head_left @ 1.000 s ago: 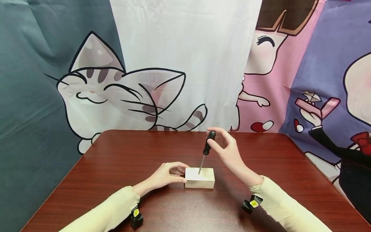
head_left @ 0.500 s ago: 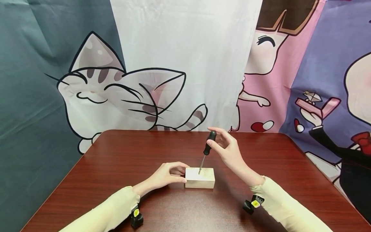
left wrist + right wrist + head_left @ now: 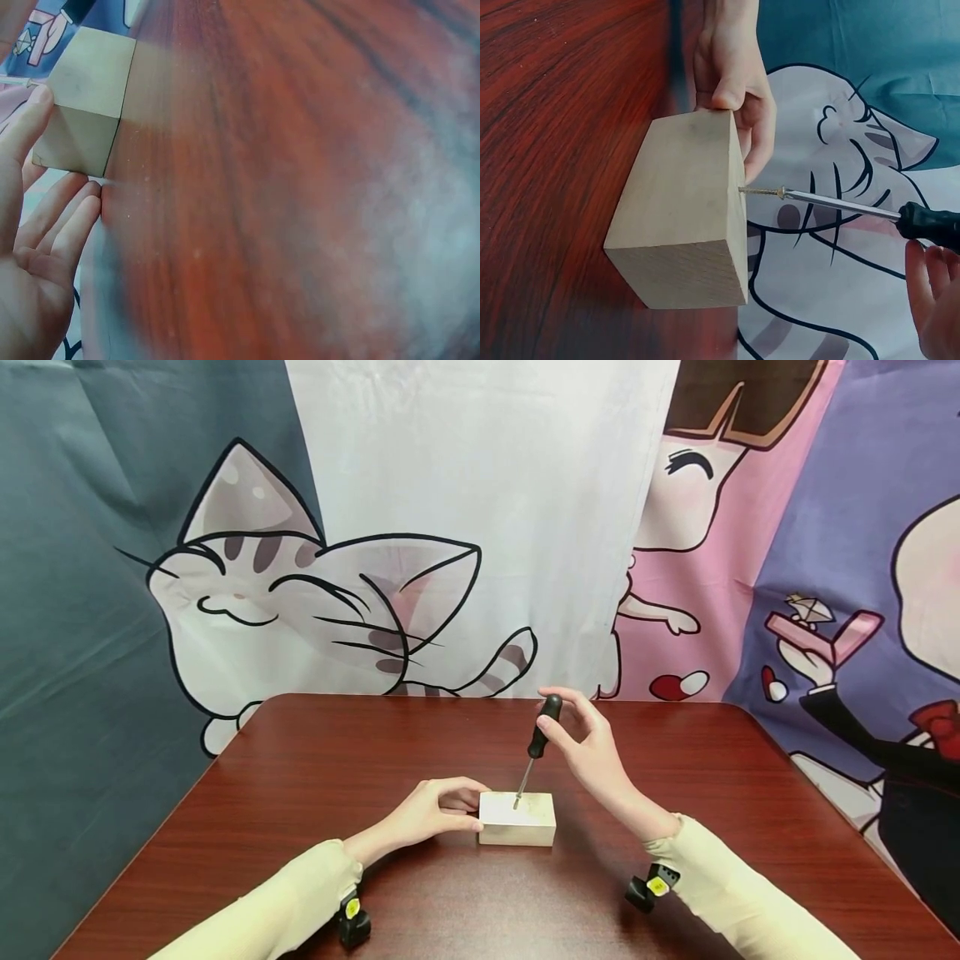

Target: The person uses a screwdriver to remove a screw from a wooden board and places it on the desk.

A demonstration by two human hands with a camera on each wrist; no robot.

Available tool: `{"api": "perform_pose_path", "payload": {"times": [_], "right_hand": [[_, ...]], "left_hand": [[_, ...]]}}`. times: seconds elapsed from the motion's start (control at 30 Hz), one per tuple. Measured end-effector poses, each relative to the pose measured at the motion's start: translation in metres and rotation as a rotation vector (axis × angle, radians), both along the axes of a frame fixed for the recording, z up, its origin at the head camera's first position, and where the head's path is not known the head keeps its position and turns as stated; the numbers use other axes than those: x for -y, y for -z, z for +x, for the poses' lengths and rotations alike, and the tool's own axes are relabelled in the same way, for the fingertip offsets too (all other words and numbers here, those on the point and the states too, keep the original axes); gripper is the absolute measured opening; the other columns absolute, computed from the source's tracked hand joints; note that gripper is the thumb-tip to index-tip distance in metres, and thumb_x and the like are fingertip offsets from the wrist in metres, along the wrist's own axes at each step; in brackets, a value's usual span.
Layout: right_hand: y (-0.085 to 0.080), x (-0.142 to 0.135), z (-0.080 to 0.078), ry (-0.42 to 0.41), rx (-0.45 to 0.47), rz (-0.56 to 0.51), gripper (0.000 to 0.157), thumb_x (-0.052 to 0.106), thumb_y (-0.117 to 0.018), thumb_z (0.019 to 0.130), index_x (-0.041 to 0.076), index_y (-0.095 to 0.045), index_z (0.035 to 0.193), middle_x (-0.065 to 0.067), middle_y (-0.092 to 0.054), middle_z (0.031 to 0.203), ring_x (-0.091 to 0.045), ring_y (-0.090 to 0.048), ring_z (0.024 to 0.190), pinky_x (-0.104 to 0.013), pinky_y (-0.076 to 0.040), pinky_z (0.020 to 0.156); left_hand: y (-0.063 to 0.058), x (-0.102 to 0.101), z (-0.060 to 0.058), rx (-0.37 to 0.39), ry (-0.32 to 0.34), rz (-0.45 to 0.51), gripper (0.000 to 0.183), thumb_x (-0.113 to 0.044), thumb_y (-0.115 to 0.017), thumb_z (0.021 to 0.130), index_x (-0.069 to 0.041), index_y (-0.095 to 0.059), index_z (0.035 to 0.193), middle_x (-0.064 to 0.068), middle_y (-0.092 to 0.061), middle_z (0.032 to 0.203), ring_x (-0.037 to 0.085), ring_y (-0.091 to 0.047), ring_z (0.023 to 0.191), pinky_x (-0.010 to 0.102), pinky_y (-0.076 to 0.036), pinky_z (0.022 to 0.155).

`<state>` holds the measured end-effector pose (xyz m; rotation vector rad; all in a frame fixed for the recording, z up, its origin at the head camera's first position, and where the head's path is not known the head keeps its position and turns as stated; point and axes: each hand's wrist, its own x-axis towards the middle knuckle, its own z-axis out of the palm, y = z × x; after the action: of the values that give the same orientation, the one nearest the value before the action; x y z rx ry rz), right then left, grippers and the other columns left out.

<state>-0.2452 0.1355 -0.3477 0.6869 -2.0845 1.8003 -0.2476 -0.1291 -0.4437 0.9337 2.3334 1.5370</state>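
Observation:
A pale wooden block [image 3: 517,833] rests on the table near the middle of the head view. My left hand [image 3: 420,814] grips its left end, thumb on the near side and fingers on the far side. A brass-coloured screw [image 3: 761,191] stands partly out of the block's top face in the right wrist view. The screwdriver [image 3: 844,202] has its tip on the screw's head, its steel shaft leaning slightly to the right. High above the block, my right hand [image 3: 596,752] holds the black handle between thumb and fingers.
The reddish-brown wooden table [image 3: 360,735] reaches out on all sides of the block. Behind it hangs a cloth backdrop [image 3: 495,468] with a cartoon cat and figures. Black wrist cameras [image 3: 354,922] sit under both cuffs.
Hardly anything differs. My right hand and the screwdriver handle shift very slightly, while the block and my left hand stay in place.

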Motion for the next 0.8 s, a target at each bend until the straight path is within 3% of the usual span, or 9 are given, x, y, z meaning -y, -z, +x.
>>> {"api": "perform_pose_path", "payload": {"times": [0.1,0.23,0.47,0.6,0.7,0.8], "right_hand": [[0.0016,-0.0011,-0.0003,0.034,-0.001,0.028,0.038,0.014,-0.071,0.092,0.015,-0.059,0.128,0.001,-0.065,0.091,-0.008,-0.066,0.082,-0.018,-0.056,0.081],[0.0008,-0.0036,-0.0012,0.037,0.004,0.059,0.039,0.012,-0.072,0.091,0.016,-0.06,0.127,0.001,-0.065,0.085,-0.011,-0.067,0.079,-0.02,-0.055,0.076],[-0.0027,-0.006,-0.0015,0.014,-0.017,0.094,0.046,0.013,-0.07,0.092,0.02,-0.057,0.136,0.0,-0.068,0.094,-0.008,-0.068,0.084,-0.019,-0.056,0.079],[-0.0028,-0.0049,-0.0011,-0.056,-0.023,0.034,0.046,0.006,-0.066,0.094,0.011,-0.052,0.138,0.002,-0.072,0.104,-0.009,-0.07,0.089,-0.022,-0.06,0.08],[-0.0021,-0.0032,-0.0008,-0.133,-0.01,-0.036,0.039,-0.005,-0.054,0.097,-0.001,-0.048,0.135,-0.003,-0.073,0.109,-0.014,-0.072,0.094,-0.029,-0.063,0.079],[-0.0014,-0.002,0.0002,-0.155,-0.011,-0.074,0.036,-0.01,-0.045,0.095,-0.007,-0.048,0.131,-0.005,-0.072,0.109,-0.016,-0.072,0.096,-0.03,-0.063,0.077]], "left_hand": [[-0.0005,0.0007,0.0004,-0.002,0.002,0.001,0.047,-0.021,-0.082,0.081,-0.015,-0.065,0.125,0.011,-0.072,0.112,0.024,-0.072,0.102,0.029,-0.059,0.093],[-0.002,0.0009,0.0007,-0.001,0.006,0.0,0.047,-0.022,-0.082,0.081,-0.015,-0.065,0.125,0.011,-0.072,0.113,0.024,-0.072,0.102,0.029,-0.059,0.093],[-0.0022,0.0003,0.0,0.004,0.009,0.002,0.047,-0.021,-0.082,0.081,-0.015,-0.065,0.125,0.01,-0.072,0.113,0.02,-0.071,0.102,0.028,-0.059,0.093],[-0.0018,0.0002,0.0003,-0.003,0.004,-0.004,0.047,-0.022,-0.082,0.082,-0.016,-0.065,0.125,0.01,-0.072,0.113,0.019,-0.071,0.101,0.028,-0.059,0.093],[-0.0017,0.0001,0.0008,-0.001,0.002,-0.004,0.046,-0.022,-0.082,0.082,-0.016,-0.065,0.124,0.01,-0.072,0.113,0.02,-0.071,0.102,0.028,-0.059,0.093],[-0.0019,-0.0001,0.0013,0.003,0.002,-0.001,0.046,-0.021,-0.081,0.082,-0.015,-0.065,0.124,0.01,-0.072,0.112,0.021,-0.071,0.102,0.028,-0.059,0.093]]}}
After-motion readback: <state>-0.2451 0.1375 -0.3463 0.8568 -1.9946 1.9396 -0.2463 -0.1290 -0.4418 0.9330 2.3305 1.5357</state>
